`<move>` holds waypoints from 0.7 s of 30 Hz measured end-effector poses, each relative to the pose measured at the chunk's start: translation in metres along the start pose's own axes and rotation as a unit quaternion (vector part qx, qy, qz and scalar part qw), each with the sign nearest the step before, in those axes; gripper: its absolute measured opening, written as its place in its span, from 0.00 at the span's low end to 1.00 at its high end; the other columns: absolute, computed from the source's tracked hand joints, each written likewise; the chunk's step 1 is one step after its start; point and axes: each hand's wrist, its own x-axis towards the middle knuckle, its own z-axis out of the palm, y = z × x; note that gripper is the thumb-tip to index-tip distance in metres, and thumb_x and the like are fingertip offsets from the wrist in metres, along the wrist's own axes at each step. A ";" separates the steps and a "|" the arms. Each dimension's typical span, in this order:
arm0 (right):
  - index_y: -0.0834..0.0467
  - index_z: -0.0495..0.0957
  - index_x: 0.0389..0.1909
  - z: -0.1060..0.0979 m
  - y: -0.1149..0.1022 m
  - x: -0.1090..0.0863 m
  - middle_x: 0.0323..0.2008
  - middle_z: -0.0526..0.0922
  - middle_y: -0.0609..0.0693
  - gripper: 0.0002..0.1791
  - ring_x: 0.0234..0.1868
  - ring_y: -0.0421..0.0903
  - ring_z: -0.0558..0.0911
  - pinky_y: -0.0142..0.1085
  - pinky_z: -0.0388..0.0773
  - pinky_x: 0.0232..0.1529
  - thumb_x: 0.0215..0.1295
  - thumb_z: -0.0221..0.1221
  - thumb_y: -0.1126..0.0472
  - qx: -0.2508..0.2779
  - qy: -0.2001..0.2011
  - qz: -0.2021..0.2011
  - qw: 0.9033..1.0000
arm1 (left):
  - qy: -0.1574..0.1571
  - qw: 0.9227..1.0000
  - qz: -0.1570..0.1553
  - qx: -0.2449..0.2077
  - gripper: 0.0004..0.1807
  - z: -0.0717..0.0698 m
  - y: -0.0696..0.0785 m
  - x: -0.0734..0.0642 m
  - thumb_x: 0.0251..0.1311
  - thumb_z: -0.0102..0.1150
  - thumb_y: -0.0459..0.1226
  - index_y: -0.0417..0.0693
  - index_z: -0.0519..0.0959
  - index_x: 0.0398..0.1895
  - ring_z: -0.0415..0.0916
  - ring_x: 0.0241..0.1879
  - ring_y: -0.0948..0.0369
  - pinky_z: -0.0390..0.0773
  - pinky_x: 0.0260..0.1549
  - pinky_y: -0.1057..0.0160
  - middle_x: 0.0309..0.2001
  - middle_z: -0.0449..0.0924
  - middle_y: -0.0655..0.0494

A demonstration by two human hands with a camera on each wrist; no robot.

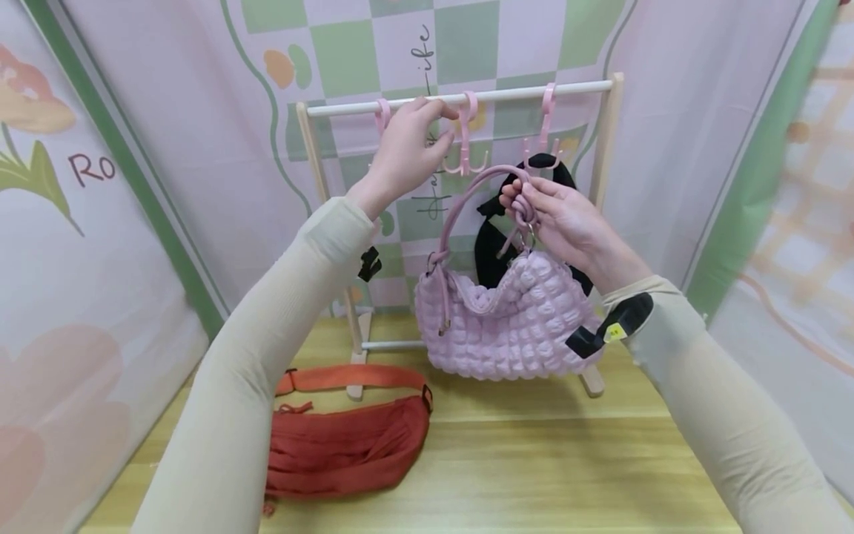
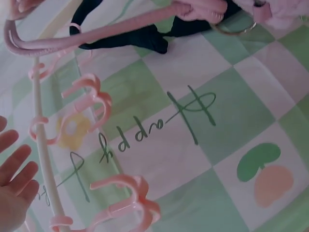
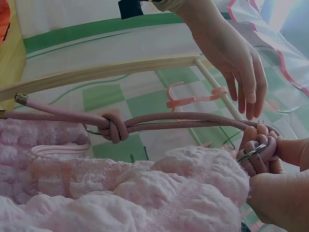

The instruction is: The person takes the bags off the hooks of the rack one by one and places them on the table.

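My right hand (image 1: 567,219) pinches the mauve handle (image 1: 460,204) of a puffy lilac handbag (image 1: 507,319), right at its knotted end. The bag hangs from that grip in front of the rack, its handle arched just below the middle pink hook (image 1: 465,137). My left hand (image 1: 414,144) is up by the white rail (image 1: 514,95), between the left pink hook (image 1: 382,115) and the middle one. In the left wrist view its fingers (image 2: 19,166) are loosely extended beside the rail, holding nothing. The right wrist view shows the handle knot (image 3: 115,128) at the bag's far end.
A black bag (image 1: 490,252) hangs on the right pink hook (image 1: 547,111), partly hidden behind the lilac one. On the wooden table (image 1: 520,467) lies a red waist bag (image 1: 347,445) with an orange strap, front left. Wooden posts (image 1: 606,141) support the rail; printed cloth surrounds the table.
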 end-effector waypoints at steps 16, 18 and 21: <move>0.64 0.67 0.54 -0.003 0.000 -0.008 0.42 0.78 0.55 0.14 0.46 0.45 0.81 0.27 0.78 0.46 0.70 0.48 0.66 -0.014 0.017 0.017 1.000 | 0.019 0.997 0.002 -0.080 0.15 0.021 -0.007 -0.030 0.66 0.52 0.42 0.50 0.77 0.53 0.69 0.58 0.65 0.60 0.60 0.73 0.55 0.79 0.60; 0.64 0.67 0.54 -0.004 0.000 -0.009 0.42 0.78 0.55 0.14 0.46 0.45 0.81 0.27 0.78 0.45 0.70 0.47 0.66 -0.012 0.015 0.018 1.000 | 0.022 0.996 0.004 -0.088 0.15 0.023 -0.008 -0.033 0.66 0.53 0.42 0.49 0.77 0.53 0.70 0.58 0.65 0.61 0.60 0.72 0.54 0.79 0.59; 0.64 0.68 0.53 -0.004 0.001 -0.010 0.42 0.78 0.56 0.13 0.46 0.45 0.81 0.27 0.78 0.45 0.70 0.47 0.66 -0.004 0.011 0.018 1.000 | 0.024 0.995 0.010 -0.099 0.14 0.026 -0.008 -0.039 0.66 0.53 0.42 0.49 0.77 0.52 0.70 0.57 0.64 0.62 0.60 0.71 0.53 0.79 0.59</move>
